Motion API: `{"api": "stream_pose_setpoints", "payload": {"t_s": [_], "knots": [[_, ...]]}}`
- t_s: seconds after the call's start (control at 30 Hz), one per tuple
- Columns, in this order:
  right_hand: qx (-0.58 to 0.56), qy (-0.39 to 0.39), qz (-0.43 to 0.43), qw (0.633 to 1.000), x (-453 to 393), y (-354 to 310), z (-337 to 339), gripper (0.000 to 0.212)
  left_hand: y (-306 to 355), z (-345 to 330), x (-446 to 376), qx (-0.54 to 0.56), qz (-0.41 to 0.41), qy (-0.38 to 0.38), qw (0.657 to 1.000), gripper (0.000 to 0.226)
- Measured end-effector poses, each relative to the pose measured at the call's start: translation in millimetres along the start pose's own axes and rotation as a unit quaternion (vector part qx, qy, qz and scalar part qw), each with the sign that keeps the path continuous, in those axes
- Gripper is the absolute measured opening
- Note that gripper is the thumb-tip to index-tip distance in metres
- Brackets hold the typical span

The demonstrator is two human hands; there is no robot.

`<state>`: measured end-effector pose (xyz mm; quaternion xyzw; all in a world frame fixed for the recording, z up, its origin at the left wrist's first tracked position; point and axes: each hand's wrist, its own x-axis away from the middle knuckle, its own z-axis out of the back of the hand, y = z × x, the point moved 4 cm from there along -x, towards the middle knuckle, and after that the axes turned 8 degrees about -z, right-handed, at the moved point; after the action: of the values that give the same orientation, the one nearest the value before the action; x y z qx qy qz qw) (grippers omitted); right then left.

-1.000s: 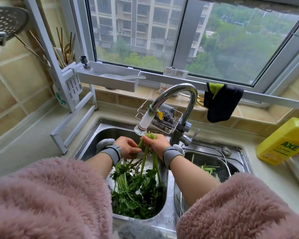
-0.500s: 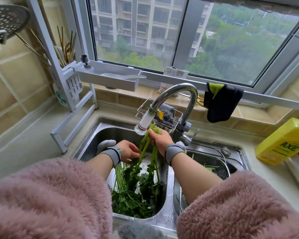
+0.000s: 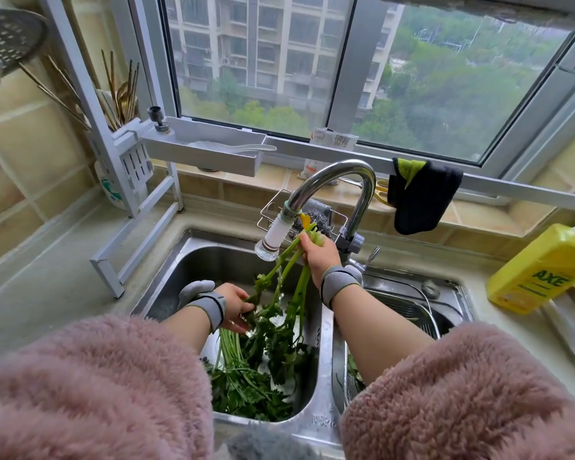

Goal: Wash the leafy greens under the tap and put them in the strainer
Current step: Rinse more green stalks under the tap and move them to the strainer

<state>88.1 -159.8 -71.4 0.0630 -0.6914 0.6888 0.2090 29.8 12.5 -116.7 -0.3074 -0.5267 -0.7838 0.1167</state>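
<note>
Stalks (image 3: 292,270) hanging tilted under tap (image 3: 269,245), right hand (image 3: 319,257) clamping stem ends; strainer (image 3: 409,308) lying rightward, nearer it; left hand (image 3: 234,307) pinching leaves.

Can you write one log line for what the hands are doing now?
step: rinsing | right hand: holds greens under tap | left hand: grips leaves | strainer: waiting
</note>
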Motion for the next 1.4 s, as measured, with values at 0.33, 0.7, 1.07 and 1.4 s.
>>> {"api": "stream_pose_setpoints", "payload": {"t_s": [0.33,0.7,1.07,1.4], "knots": [[0.017,0.037,0.016,0.999,-5.1,-11.6,20.0,0.02,48.1,-10.4,-1.8,0.346,-0.088,0.108,0.928,0.038],[0.039,0.045,0.022,0.998,-4.8,-12.7,36.8,0.025,44.3,-12.6,-16.0,0.223,-0.019,0.089,0.971,0.034],[0.126,-0.17,-0.031,0.977,20.2,18.2,-22.5,0.024,37.1,-5.5,-15.0,-0.071,-0.158,-0.022,0.985,0.048],[0.011,-0.197,-0.084,0.977,22.1,26.5,-21.5,0.02,31.5,-18.0,-8.8,0.01,-0.164,-0.061,0.985,0.017]]}}
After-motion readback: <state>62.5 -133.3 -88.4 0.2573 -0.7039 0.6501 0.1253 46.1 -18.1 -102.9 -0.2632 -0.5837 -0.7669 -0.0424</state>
